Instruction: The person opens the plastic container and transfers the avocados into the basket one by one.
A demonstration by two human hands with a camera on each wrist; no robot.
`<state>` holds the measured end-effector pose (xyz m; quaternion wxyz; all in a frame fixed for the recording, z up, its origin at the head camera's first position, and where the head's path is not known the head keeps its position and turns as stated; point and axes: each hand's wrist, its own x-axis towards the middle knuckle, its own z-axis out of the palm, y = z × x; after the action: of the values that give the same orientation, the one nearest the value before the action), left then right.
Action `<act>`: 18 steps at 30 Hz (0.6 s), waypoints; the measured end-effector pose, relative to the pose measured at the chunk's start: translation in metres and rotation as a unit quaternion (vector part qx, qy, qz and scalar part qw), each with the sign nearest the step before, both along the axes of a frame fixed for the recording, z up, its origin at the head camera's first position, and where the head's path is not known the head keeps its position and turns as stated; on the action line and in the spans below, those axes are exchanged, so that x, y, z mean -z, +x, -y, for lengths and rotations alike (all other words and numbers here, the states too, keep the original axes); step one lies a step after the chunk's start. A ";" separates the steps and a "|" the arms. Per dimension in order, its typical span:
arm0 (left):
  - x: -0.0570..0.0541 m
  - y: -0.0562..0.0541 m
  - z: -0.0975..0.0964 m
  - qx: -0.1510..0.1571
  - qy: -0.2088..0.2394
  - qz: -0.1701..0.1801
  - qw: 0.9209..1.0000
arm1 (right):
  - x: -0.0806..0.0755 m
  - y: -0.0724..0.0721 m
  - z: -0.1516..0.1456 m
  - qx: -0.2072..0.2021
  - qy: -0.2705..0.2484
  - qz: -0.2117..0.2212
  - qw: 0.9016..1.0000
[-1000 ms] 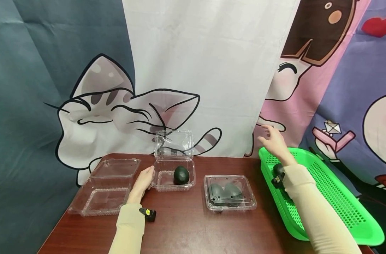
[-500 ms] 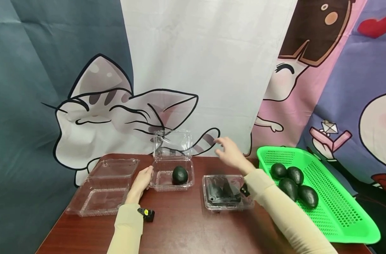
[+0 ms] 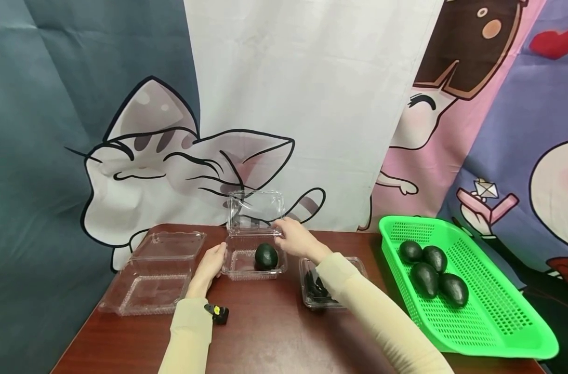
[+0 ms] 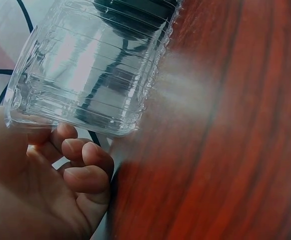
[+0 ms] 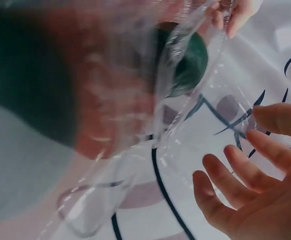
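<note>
A clear plastic clamshell container (image 3: 255,274) stands with its lid (image 3: 255,210) raised at the back. One dark green avocado (image 3: 266,257) lies inside, toward the right. My left hand (image 3: 212,261) holds the container's left side by the rim; in the left wrist view its fingers (image 4: 88,179) curl just below that rim. My right hand (image 3: 298,239) is at the right side where lid and base meet. In the right wrist view its fingers (image 5: 225,187) are spread, thumb and forefinger right at the lid's clear edge, nothing else between them.
An open clamshell (image 3: 157,296) lies to the left. A closed clamshell (image 3: 307,296) with dark contents sits under my right forearm, partly hidden. A green basket (image 3: 494,291) with several avocados (image 3: 425,280) stands at the right. A printed cloth (image 3: 312,104) hangs behind the table.
My right hand has moved left from over the green basket, across the closed clamshell, to the open container's right side. The left hand has stayed at the container.
</note>
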<state>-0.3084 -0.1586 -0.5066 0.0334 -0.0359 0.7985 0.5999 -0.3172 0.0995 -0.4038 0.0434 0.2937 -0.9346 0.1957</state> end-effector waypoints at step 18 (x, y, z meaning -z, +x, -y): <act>-0.002 0.002 0.002 0.002 -0.004 0.004 1.000 | 0.009 0.003 0.058 0.072 0.118 0.083 0.987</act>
<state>-0.3064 -0.1604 -0.5042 0.0371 -0.0368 0.8007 0.5968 -0.3143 0.0414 -0.4127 -0.0551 0.2112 -0.9703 0.1045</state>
